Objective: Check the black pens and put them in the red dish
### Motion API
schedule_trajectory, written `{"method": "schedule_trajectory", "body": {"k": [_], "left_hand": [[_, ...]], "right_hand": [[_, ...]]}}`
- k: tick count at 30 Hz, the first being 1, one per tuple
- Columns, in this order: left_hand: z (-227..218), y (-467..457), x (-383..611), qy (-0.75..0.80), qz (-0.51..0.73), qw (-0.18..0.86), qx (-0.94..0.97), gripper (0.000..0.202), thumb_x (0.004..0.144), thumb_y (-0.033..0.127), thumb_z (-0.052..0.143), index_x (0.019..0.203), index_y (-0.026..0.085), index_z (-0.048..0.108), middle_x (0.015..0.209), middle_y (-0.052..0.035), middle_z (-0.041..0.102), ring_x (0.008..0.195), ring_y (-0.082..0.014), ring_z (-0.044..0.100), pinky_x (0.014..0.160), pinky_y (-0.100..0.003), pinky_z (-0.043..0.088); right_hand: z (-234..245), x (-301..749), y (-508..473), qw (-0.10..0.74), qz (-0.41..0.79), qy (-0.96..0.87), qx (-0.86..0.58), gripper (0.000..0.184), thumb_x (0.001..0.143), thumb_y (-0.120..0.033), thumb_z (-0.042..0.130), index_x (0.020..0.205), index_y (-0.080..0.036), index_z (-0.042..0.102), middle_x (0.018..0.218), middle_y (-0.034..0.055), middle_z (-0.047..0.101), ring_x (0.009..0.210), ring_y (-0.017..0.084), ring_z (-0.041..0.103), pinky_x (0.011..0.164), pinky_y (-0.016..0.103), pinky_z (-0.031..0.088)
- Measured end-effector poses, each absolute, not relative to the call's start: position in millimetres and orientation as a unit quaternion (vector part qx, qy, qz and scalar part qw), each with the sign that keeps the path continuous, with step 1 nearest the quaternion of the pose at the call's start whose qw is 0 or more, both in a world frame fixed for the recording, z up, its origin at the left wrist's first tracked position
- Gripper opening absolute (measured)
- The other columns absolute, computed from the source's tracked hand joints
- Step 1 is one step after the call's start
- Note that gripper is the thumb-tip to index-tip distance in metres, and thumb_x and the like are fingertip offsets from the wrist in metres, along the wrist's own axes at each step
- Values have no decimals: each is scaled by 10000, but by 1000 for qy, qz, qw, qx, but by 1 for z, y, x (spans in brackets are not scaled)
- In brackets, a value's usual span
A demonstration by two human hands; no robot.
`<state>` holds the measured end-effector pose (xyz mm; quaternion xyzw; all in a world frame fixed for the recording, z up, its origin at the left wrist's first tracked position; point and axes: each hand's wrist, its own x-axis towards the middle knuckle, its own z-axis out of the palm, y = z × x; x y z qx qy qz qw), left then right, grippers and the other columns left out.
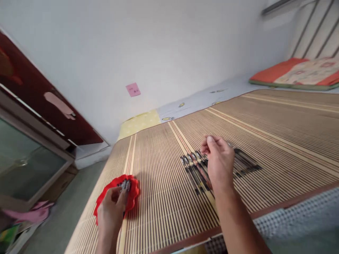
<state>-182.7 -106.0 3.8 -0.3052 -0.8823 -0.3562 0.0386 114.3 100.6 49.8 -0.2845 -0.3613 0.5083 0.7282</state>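
My left hand (111,208) is over a red scalloped-edge tray (135,197) at the left. Its thumb and forefinger are closed on a pen (127,185) in a small bunch of dark and clear pens there. The palm side and part of the bunch are hidden. My right hand (219,158) hovers above the mat with its fingers curled and thumb pressed in; no object shows in it. Beneath and left of it lies a row of slim dark pens (194,173), side by side. More dark pens (245,162) lie in a row to its right.
A striped bamboo mat (156,169) covers the bed, its brown-bound edge near me. Folded orange and floral bedding (296,72) lies at the far right by a barred headboard. A white wall (172,53) bearing a pink note (133,89) rises behind. Left is a glass-fronted cabinet (26,162).
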Motion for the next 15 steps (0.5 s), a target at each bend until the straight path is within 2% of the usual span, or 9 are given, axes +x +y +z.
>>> {"method": "schedule_trajectory", "body": {"k": [3,6,10,13,15], "left_hand": [[4,-85,-135,-835,-392,8,-387,338,792,544,663,921,233,696,786,-36,726,725,-268,682,683,-369,500],[-4,-55,-80,-781,-397,-71,-478,247,844,444,625,906,214,690,765,-45,684,714,-247,659,670,-347,509],[-19,-14,-29,-756,-333,-101,-555,270,916,275,574,1109,163,724,1016,-106,660,821,-233,675,759,-362,546],[-26,8,-9,-747,-302,-96,-585,372,961,256,554,1303,199,689,1184,-123,597,993,-247,670,884,-382,543],[-29,15,-2,-742,-279,-88,-603,395,969,244,563,1344,205,679,1217,-130,565,1097,-269,636,956,-396,520]], "right_hand": [[58,122,102,781,507,-280,-233,158,889,-341,694,913,-185,695,708,-22,620,581,94,539,548,240,431],[60,128,104,793,513,-247,-219,144,881,-330,692,894,-187,687,700,-21,613,586,99,520,546,245,409],[59,130,106,785,527,-240,-220,172,871,-366,703,879,-197,673,703,-26,595,590,104,502,562,260,403],[57,132,109,783,532,-236,-219,186,871,-383,702,883,-199,673,700,-25,590,593,108,499,562,265,392],[56,134,111,783,534,-234,-215,171,868,-371,703,877,-204,669,704,-23,596,596,111,503,558,266,384]]}}
